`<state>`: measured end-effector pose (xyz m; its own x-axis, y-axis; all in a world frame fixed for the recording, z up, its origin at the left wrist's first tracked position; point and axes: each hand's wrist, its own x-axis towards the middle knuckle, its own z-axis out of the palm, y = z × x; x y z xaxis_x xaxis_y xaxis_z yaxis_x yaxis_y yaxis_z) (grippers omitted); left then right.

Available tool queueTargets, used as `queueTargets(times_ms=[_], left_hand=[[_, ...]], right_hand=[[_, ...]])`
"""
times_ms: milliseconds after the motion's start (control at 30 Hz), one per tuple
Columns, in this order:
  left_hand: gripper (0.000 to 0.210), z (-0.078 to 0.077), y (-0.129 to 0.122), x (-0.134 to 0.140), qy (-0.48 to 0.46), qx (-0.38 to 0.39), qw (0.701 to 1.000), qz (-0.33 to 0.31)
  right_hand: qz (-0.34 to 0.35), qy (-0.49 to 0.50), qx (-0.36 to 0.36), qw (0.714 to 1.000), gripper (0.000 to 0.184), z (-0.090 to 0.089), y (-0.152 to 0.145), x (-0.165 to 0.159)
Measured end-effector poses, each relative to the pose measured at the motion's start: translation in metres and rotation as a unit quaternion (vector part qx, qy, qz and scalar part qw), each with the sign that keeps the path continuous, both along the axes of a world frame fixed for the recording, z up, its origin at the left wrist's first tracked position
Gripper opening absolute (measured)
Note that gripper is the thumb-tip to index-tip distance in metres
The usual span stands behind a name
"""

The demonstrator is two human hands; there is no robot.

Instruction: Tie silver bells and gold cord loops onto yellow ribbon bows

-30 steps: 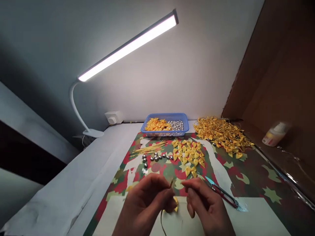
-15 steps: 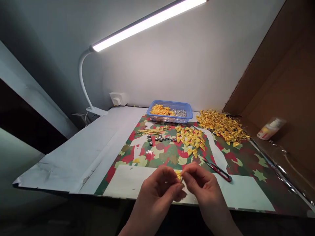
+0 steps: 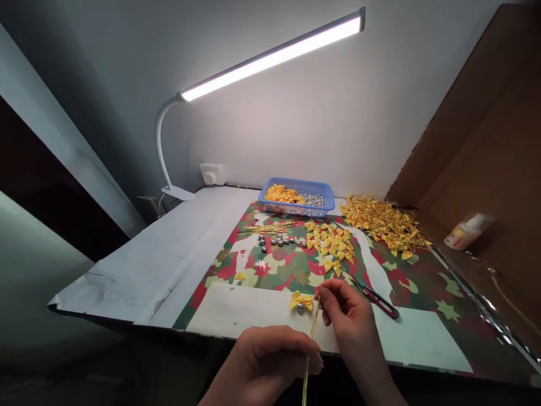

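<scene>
A thin gold cord (image 3: 315, 323) runs between my hands near the table's front edge. My right hand (image 3: 350, 317) pinches its upper part between thumb and fingertips. Lower down, my left hand (image 3: 270, 352) has its fingers closed around the cord, whose tail drops past the bottom of the view. Just left of my right fingertips is a yellow ribbon bow (image 3: 301, 299) with a silver bell (image 3: 300, 307) below it. I cannot tell how the bow joins the cord. Behind my right hand lie red-handled scissors (image 3: 380, 303).
Several yellow bows (image 3: 332, 242), silver bells (image 3: 279, 241) and gold cords (image 3: 266, 228) lie on the patterned sheet. Farther back stand a blue basket (image 3: 298, 184) and a heap of corded bows (image 3: 384, 225). A lamp (image 3: 274, 59) hangs above; a bottle (image 3: 465, 232) is right.
My hands have moved apart, the left one lower and nearer me. The bow with its bell and the length of gold cord now show. The view has shifted slightly.
</scene>
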<state>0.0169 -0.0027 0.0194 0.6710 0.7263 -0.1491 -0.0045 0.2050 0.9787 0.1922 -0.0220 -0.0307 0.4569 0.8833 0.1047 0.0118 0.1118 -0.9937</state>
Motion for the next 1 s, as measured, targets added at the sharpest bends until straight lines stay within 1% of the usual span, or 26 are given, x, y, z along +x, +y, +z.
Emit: queueTargets(times_ms=[67, 133, 233, 300, 400, 500, 600, 700, 800, 900, 1000], left_hand=[[0.016, 0.002, -0.001, 0.003, 0.003, 0.001, 0.999, 0.041], [0.015, 0.003, -0.002, 0.006, 0.002, -0.011, 0.998, 0.068], [0.023, 0.005, 0.000, 0.008, 0.000, 0.007, 0.996, 0.087], [0.028, 0.005, 0.003, 0.009, -0.009, 0.002, 0.996, 0.089], [0.029, 0.003, 0.006, 0.011, -0.029, -0.053, 0.996, 0.067], [0.026, -0.004, 0.008, 0.013, -0.035, -0.114, 0.992, 0.036], [0.028, -0.014, 0.012, 0.015, -0.033, -0.149, 0.988, 0.032], [0.030, -0.024, 0.016, 0.015, -0.045, -0.144, 0.988, 0.036], [0.032, -0.029, 0.018, 0.014, -0.045, -0.116, 0.992, 0.034], [0.034, -0.028, 0.018, 0.015, -0.010, -0.091, 0.995, 0.042], [0.034, -0.025, 0.018, 0.016, 0.027, -0.085, 0.995, 0.050]], right_hand=[[-0.014, -0.056, 0.017, 0.998, 0.027, -0.002, 0.000, 0.000], [-0.033, -0.115, 0.048, 0.992, 0.019, -0.003, 0.000, -0.001], [-0.066, -0.196, 0.117, 0.971, 0.012, -0.005, -0.002, -0.003], [-0.072, -0.241, 0.157, 0.955, 0.016, -0.006, -0.005, -0.005], [-0.045, -0.285, 0.192, 0.938, 0.026, -0.005, -0.012, -0.004], [0.001, -0.314, 0.216, 0.925, 0.035, -0.003, -0.019, 0.002], [0.033, -0.342, 0.242, 0.908, 0.048, -0.007, -0.022, 0.008], [0.034, -0.354, 0.260, 0.897, 0.058, -0.018, -0.019, 0.009], [0.022, -0.354, 0.279, 0.892, 0.058, -0.030, -0.015, 0.005], [-0.002, -0.364, 0.297, 0.883, 0.057, -0.035, -0.011, 0.000], [-0.017, -0.394, 0.307, 0.866, 0.055, -0.034, -0.008, -0.002]])
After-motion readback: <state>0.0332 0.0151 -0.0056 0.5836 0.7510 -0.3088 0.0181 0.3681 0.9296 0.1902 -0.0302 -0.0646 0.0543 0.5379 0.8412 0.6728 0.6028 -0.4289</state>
